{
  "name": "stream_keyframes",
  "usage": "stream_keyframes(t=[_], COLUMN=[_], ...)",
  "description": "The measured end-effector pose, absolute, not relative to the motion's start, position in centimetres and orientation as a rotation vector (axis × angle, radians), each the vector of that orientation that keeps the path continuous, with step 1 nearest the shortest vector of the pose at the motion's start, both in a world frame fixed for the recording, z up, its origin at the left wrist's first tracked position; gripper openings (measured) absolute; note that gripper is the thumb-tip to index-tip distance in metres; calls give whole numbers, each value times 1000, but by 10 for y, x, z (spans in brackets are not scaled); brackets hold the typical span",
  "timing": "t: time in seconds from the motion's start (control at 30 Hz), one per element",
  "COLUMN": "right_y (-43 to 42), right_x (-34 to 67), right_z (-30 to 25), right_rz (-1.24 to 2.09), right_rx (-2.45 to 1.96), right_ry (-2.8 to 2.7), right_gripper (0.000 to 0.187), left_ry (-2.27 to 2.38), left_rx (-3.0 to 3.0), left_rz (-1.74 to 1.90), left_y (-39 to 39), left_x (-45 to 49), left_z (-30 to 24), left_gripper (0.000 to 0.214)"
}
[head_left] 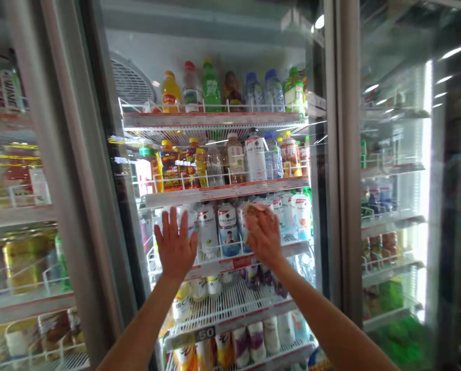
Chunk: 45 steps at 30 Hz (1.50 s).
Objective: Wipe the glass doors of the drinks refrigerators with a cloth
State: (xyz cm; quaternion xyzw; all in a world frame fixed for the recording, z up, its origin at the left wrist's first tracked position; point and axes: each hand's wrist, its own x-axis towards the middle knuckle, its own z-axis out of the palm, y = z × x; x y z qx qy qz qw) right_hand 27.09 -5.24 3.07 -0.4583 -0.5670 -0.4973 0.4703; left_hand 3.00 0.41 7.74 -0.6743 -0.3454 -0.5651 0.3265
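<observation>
My left hand [175, 246] lies flat with its fingers spread on the glass door [215, 67] of a drinks fridge, at the height of the third shelf. My right hand [263, 236] is beside it, closed on a small crumpled pale cloth [254, 208] pressed against the same glass. Behind the glass, right at my hands, stands a row of white-labelled bottles [227, 226]. Both forearms reach up from the bottom of the view.
The fridge has several wire shelves of bottled drinks: juices on the top shelf [210, 119], teas and water below, pouches at the bottom. Grey door frames [340, 154] stand on each side. More glass-fronted fridges [17, 216] flank it left and right.
</observation>
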Motion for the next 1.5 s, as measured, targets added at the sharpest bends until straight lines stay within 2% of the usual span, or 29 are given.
stream_keyframes(t=[0.1, 0.2, 0.3, 0.43, 0.6, 0.7, 0.83, 0.93, 1.03, 1.2, 1.4, 1.5], right_y=[-60, -59, -56, -58, -73, -72, -65, -66, -75, -79, -71, -77], right_x=[332, 333, 276, 247, 339, 347, 270, 238, 270, 313, 235, 263], right_z=[30, 30, 20, 3, 11, 17, -4, -25, -32, -25, -53, -67], right_rz=[-1191, -1134, -1125, -1145, -1108, -1078, -1117, -1119, -1139, -1096, -1105, -1164], right_rx=[-1170, -1180, -1136, -1136, -1280, -1286, -1139, -1096, -1112, -1218, -1153, -1162], right_ry=[-1053, -921, -1156, -1536, -1000, -852, -1267, -1582, -1487, -1068, -1556, -1620], right_gripper=[50, 54, 59, 50, 48, 53, 58, 47, 44, 52, 47, 42], left_ry=[-909, -914, -910, -919, -884, -838, -788, -764, -761, -786, -744, -735], left_rx=[-1768, -1768, -1778, -1801, -1750, -1697, -1661, -1680, -1709, -1727, -1732, -1735], left_rz=[-1450, -1457, -1474, -1471, -1471, -1469, -1481, -1480, -1447, -1398, -1427, -1433], left_y=[3, 5, 6, 5, 3, 5, 8, 6, 2, -1, 2, 2], left_x=[32, 31, 29, 29, 32, 33, 33, 30, 26, 22, 21, 21], left_z=[51, 47, 51, 52, 51, 51, 55, 51, 32, -3, -3, -2], left_gripper=[61, 61, 61, 62, 64, 66, 68, 68, 67, 66, 66, 67])
